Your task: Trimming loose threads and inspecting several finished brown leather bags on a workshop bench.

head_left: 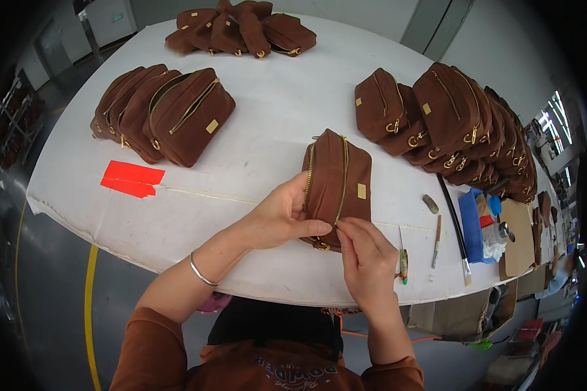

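Note:
A brown zippered bag with gold zippers and a small gold plate stands upright on the white table in front of me. My left hand grips its left side, the thumb pressed flat across the lower front. With thumb and forefinger pinched, my right hand is at the lower end of the front zipper, where the zipper pull seems to be; the fingers mostly hide it. A gold ring shows at the bag's bottom edge, below my left thumb.
Similar brown bags stand in rows at left and right, with a pile at the back. At right lie an awl-like tool, a thin stick, a long brush and a blue bin. Red tape marks the table.

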`<state>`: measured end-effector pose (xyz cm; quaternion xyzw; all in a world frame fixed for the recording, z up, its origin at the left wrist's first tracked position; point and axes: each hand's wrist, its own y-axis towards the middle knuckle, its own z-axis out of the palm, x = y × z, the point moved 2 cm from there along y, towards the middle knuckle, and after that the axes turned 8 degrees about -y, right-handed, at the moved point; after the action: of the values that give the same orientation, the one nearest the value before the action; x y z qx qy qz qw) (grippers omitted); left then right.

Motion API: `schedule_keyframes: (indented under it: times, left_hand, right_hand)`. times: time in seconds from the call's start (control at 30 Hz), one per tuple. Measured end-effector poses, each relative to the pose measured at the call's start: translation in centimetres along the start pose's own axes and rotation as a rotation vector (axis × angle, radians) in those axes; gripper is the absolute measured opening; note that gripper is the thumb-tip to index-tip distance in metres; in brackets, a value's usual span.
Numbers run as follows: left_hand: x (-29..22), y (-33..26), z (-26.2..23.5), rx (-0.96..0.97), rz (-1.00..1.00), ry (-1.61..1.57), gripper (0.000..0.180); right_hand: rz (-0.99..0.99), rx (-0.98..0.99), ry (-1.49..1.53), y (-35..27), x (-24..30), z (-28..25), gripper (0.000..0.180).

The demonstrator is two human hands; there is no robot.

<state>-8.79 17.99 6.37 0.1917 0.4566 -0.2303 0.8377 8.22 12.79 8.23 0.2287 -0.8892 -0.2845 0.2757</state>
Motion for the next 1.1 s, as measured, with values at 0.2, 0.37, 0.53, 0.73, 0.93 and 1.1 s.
schedule_keyframes:
  times: [0.2,0.37,0.53,0.73,0.93,1.1]
  left_hand:
    - [0.1,0.0,0.1,-0.007,-0.001,0.015,0.072]
    - [-0.2,-0.1,0.2,-0.012,-0.005,0.046,0.072]
    - [0.2,0.1,0.1,-0.001,-0.012,0.081,0.074]
    - [0.6,0.4,-0.1,0.027,-0.013,0.042,0.074]
    - [0.8,0.3,-0.4,-0.002,-0.021,-0.008,0.069]
    - [0.8,0.3,-0.4,0.011,-0.025,-0.023,0.071]
  right_hand:
    - [-0.067,0.033,-0.023,0.3,-0.1,-0.1,0.015]
    - [-0.171,0.189,-0.192,0.7,0.1,-0.4,0.028]
    - [-0.27,0.312,-0.362,1.5,1.5,-0.8,0.024]
    - [-0.269,0.332,-0.407,1.6,1.4,-0.4,0.02]
    - [-0.096,0.213,-0.117,1.2,-0.3,-0.1,0.018]
    - [0.013,0.141,0.104,0.4,-1.4,0.1,0.019]
